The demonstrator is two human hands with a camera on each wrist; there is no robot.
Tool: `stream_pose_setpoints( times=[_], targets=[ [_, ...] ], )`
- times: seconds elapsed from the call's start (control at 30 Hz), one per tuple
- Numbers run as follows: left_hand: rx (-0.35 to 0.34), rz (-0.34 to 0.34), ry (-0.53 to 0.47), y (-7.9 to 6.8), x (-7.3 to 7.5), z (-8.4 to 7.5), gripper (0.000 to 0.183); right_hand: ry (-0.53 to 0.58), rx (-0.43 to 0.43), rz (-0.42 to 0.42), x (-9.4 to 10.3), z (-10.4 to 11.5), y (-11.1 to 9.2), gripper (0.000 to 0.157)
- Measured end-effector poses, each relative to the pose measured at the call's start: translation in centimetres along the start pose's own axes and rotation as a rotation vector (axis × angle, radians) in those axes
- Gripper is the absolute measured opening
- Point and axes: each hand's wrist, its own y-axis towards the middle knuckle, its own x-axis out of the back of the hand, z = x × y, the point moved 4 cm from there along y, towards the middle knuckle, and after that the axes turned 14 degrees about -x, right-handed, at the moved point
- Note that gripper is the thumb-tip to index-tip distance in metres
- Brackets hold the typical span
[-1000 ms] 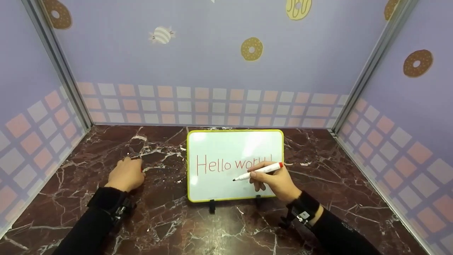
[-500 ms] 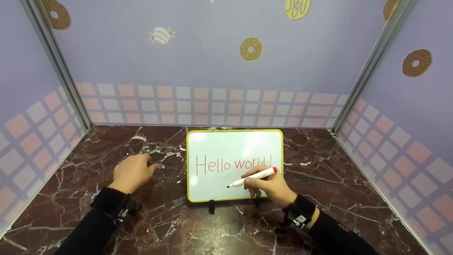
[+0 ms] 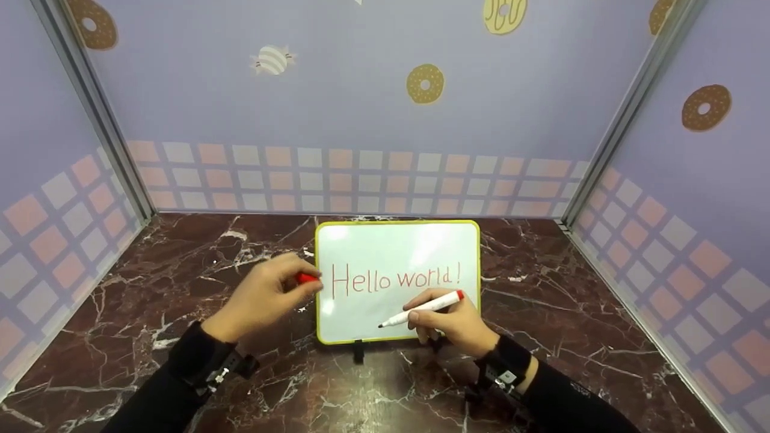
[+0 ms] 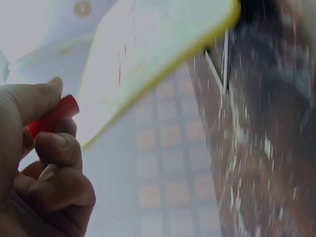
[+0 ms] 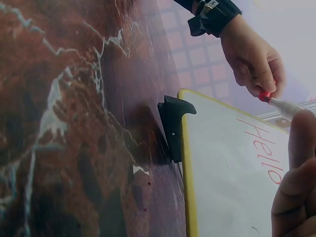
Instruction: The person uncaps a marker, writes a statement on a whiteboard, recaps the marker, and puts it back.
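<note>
A red marker cap [image 4: 54, 116] is pinched between the thumb and fingers of my left hand [image 3: 267, 294], left of the whiteboard. My right hand [image 3: 454, 322] grips a white marker [image 3: 424, 308] with a red end, its bare dark tip pointing left and down in front of the board. The yellow-framed whiteboard [image 3: 361, 319] stands tilted and bears "Hello world!" in red writing [image 3: 394, 279]. In the right wrist view the cap and the marker tip nearly line up; whether they touch cannot be told there, but in the head view they are apart.
Black clip feet [image 3: 359, 352] hold the board's lower edge above the dark red marbled table [image 3: 289, 385]. Purple walls [image 3: 337, 108] with donut and check prints enclose the table at the back and both sides.
My left hand has lifted off the table at left and moved right toward the board, with the red cap now showing. My right hand has shifted slightly left and down with the marker.
</note>
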Motion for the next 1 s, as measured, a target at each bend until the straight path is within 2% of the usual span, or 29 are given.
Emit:
stream_pose_setpoints(
  times=[0.2, 0.3, 0.37, 0.6, 0.73, 1.0],
  targets=[
    [-0.085, 0.020, -0.141, 0.2, -2.9, -1.8, 0.017, -0.023, -0.010, -0.013, -0.2, 0.1, -0.2, 0.020],
    [-0.144, 0.012, -0.188, 0.2, -3.9, -2.4, 0.018, -0.026, -0.019, -0.015, -0.3, 0.2, -0.3, 0.021],
    [-0.151, 0.005, -0.216, 0.1, -4.4, -2.6, 0.019, -0.024, -0.021, -0.011, -0.4, 0.2, -0.4, 0.022],
    [-0.053, -0.015, -0.324, -0.1, -5.5, -3.0, 0.024, 0.034, -0.010, 0.010, -0.7, 0.5, -0.4, 0.025],
    [-0.019, 0.007, -0.312, -0.2, -6.0, -3.2, 0.025, 0.055, 0.004, 0.013, -0.9, 0.6, -0.5, 0.026],
    [-0.006, 0.048, -0.310, -0.1, -6.5, -3.6, 0.023, 0.061, 0.026, 0.010, -0.9, 0.8, -0.6, 0.027]
  ],
)
